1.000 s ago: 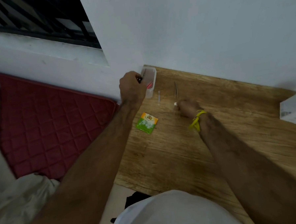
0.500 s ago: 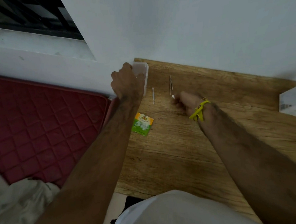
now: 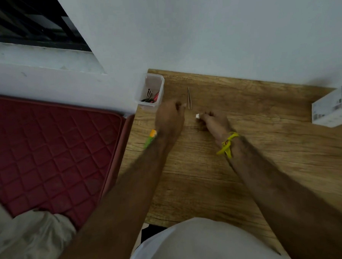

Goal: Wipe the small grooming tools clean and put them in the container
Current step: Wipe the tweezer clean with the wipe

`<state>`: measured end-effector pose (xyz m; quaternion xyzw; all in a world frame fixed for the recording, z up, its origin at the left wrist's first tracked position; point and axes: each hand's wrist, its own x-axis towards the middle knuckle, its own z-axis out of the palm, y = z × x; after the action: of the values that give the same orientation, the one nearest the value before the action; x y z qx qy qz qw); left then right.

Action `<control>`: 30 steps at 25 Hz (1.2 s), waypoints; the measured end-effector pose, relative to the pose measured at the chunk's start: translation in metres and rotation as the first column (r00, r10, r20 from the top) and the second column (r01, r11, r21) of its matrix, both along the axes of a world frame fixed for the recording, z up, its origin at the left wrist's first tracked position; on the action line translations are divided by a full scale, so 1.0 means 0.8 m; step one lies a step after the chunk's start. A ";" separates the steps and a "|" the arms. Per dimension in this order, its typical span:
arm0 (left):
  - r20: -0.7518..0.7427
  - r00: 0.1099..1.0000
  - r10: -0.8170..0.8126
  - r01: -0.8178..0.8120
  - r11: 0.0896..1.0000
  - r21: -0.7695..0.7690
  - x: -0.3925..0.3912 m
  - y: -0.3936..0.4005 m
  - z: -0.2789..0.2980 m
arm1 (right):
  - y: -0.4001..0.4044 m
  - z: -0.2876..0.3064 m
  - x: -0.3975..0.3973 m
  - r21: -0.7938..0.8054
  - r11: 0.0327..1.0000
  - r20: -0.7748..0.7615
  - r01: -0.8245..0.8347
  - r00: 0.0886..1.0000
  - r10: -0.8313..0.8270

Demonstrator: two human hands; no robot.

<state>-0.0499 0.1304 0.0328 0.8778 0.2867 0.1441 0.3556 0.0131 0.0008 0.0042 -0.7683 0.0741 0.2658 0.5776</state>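
Left hand point(image 3: 170, 117) has left the container point(image 3: 151, 91), now beside tweezers point(image 3: 188, 97).

A single head-worn camera looks steeply down and forward from close above, taking in the wooden tabletop point(image 3: 267, 164), the wall point(image 3: 200, 28) behind, and a red mattress point(image 3: 48, 145) at left.

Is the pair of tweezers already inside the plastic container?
No, the tweezers lie on the wooden table, to the right of the plastic container.
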 end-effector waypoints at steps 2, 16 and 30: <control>-0.148 0.989 -0.005 -0.002 0.999 -0.047 0.027 0.003 -0.011 | -0.023 -0.010 -0.007 0.081 0.993 0.002 0.085 0.996 -0.085; -0.075 0.997 0.015 -0.061 0.756 -0.651 0.013 -0.038 0.015 | -0.080 0.025 -0.014 0.289 0.906 -0.204 0.309 0.945 -0.257; 0.083 0.994 -0.072 0.109 0.568 -0.816 -0.131 -0.133 0.086 | -0.140 0.117 -0.110 0.171 0.982 0.397 0.086 0.906 -0.148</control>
<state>-0.1547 0.0239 0.1019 0.6245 0.2684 -0.0056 0.7335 -0.0750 -0.1111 0.0977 -0.7554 -0.0220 0.0693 0.6512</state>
